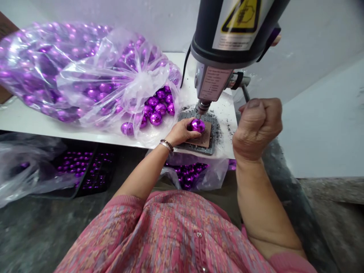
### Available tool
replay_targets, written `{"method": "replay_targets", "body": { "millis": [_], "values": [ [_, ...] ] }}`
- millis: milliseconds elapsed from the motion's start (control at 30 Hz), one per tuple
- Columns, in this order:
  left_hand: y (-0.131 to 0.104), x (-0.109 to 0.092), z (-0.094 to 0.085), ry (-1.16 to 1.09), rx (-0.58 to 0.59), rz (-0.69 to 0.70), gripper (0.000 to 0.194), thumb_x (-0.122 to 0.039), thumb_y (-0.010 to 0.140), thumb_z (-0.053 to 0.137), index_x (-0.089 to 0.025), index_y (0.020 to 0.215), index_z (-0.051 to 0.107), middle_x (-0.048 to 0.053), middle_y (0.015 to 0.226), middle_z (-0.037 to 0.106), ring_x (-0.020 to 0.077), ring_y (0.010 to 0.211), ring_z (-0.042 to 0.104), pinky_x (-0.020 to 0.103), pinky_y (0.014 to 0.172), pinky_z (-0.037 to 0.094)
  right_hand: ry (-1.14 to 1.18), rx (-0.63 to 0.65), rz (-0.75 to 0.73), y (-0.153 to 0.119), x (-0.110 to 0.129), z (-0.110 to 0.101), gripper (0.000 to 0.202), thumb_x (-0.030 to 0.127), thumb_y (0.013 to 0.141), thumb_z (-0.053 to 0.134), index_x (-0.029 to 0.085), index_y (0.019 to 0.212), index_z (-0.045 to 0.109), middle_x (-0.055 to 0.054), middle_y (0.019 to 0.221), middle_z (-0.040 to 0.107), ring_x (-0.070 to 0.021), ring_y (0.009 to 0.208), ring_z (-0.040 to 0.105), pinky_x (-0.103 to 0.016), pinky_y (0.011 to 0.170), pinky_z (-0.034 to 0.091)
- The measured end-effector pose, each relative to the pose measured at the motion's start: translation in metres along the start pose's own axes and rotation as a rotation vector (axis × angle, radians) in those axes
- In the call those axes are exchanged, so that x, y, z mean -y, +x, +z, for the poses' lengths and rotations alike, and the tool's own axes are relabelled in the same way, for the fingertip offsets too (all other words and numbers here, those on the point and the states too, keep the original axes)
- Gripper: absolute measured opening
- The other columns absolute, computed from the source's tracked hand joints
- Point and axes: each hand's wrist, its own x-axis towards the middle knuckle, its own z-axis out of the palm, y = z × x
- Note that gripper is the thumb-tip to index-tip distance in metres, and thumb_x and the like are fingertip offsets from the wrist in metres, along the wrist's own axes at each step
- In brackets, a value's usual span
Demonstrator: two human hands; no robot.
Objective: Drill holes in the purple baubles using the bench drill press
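My left hand (183,131) grips a shiny purple bauble (198,126) between thumb and fingers. The ball rests on a brown square pad (202,141) over the grey base plate (212,149) of a drill press (214,81). Right above the bauble is the drill bit with its chuck (203,106); whether the tip touches the ball I cannot tell. My right hand (256,127) is wrapped around the feed lever (245,93) at the machine's right side, hiding the lever's end.
A large clear plastic bag (57,76) of purple baubles lies on the white table (113,138), several spilling from its mouth. Dark shavings (227,127) surround the base. Below are another bag of baubles (190,174) by my lap and a dark crate (76,170) at left.
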Motion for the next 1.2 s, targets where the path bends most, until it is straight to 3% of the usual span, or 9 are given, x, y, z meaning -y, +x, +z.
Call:
{"method": "replay_targets", "body": {
  "millis": [200,367,467,567,667,833,1033,1133,1200],
  "values": [
    [0.002,0.006,0.003,0.016,-0.014,0.003,0.052,-0.027,0.074,0.084,-0.014,0.124,0.074,0.004,0.112,0.077,0.0227,0.105,0.069,0.032,0.1,0.052,0.03,-0.001,-0.022,-0.009,-0.005,0.001,0.055,0.059,0.103,0.04,0.013,0.078,0.057,-0.001,0.072,0.056,-0.0005,0.07,0.052,-0.019,0.07,0.041],
    [0.002,0.008,0.004,-0.008,-0.011,0.008,0.055,-0.029,0.073,0.085,-0.015,0.125,0.073,0.004,0.113,0.077,0.0224,0.105,0.069,0.032,0.099,0.052,0.078,-0.007,-0.037,-0.013,-0.005,0.002,0.056,0.056,0.103,0.042,0.011,0.074,0.056,-0.001,0.067,0.055,0.0001,0.065,0.049,-0.018,0.063,0.036],
    [0.0,0.004,0.005,-0.011,-0.005,-0.021,0.054,-0.03,0.074,0.085,-0.015,0.124,0.073,0.003,0.108,0.077,0.0221,0.102,0.069,0.032,0.096,0.052,0.098,-0.014,-0.041,0.006,0.006,0.001,0.06,0.059,0.1,0.044,0.01,0.066,0.052,-0.001,0.063,0.051,0.0002,0.061,0.046,-0.019,0.061,0.031],
    [-0.006,-0.003,0.004,-0.027,-0.026,-0.068,0.059,-0.028,0.073,0.085,-0.016,0.129,0.071,0.003,0.11,0.078,0.022,0.103,0.07,0.032,0.097,0.053,0.125,0.029,0.026,0.038,0.022,-0.001,0.054,0.048,0.099,0.046,0.009,0.061,0.047,0.0,0.059,0.045,0.0012,0.059,0.042,-0.018,0.065,0.032],
    [-0.019,-0.008,0.0,-0.036,-0.045,-0.051,0.064,-0.022,0.073,0.084,-0.014,0.134,0.067,0.006,0.118,0.078,0.0232,0.11,0.07,0.033,0.102,0.053,0.2,0.106,0.128,0.065,0.031,0.0,0.046,0.039,0.098,0.045,0.01,0.062,0.047,0.001,0.055,0.04,0.0007,0.058,0.04,-0.019,0.068,0.031],
    [-0.056,-0.007,-0.009,-0.038,-0.038,0.024,0.066,-0.02,0.075,0.083,-0.017,0.138,0.064,0.008,0.131,0.075,0.0252,0.121,0.069,0.038,0.109,0.052,0.229,0.103,0.096,0.079,0.028,0.006,0.043,0.037,0.098,0.041,0.013,0.063,0.038,0.001,0.052,0.03,-0.0016,0.056,0.038,-0.021,0.065,0.024],
    [-0.095,0.005,-0.006,-0.013,0.192,0.113,0.071,-0.029,0.073,0.09,-0.021,0.14,0.066,0.014,0.139,0.072,0.0289,0.125,0.069,0.044,0.112,0.054,0.201,0.107,0.109,0.074,0.026,0.004,0.043,0.04,0.099,0.041,0.013,0.067,0.034,0.001,0.057,0.031,0.0015,0.057,0.033,-0.019,0.066,0.024],
    [-0.103,0.009,-0.007,0.024,0.228,0.087,0.074,-0.034,0.074,0.092,-0.021,0.142,0.066,0.016,0.143,0.069,0.0248,0.106,0.073,0.041,0.101,0.059,0.145,0.062,0.209,0.071,0.023,0.001,0.046,0.051,0.098,0.045,0.012,0.072,0.043,0.001,0.06,0.042,0.0008,0.058,0.04,-0.019,0.065,0.025],
    [-0.1,0.012,-0.016,0.038,0.13,0.029,0.068,-0.037,0.081,0.086,-0.021,0.143,0.066,0.015,0.141,0.069,0.0199,0.092,0.072,0.039,0.093,0.061,0.142,0.041,0.249,0.07,0.02,0.0,0.049,0.055,0.096,0.048,0.013,0.071,0.045,0.0,0.061,0.045,-0.0003,0.058,0.042,-0.02,0.063,0.024]
  ]
}}
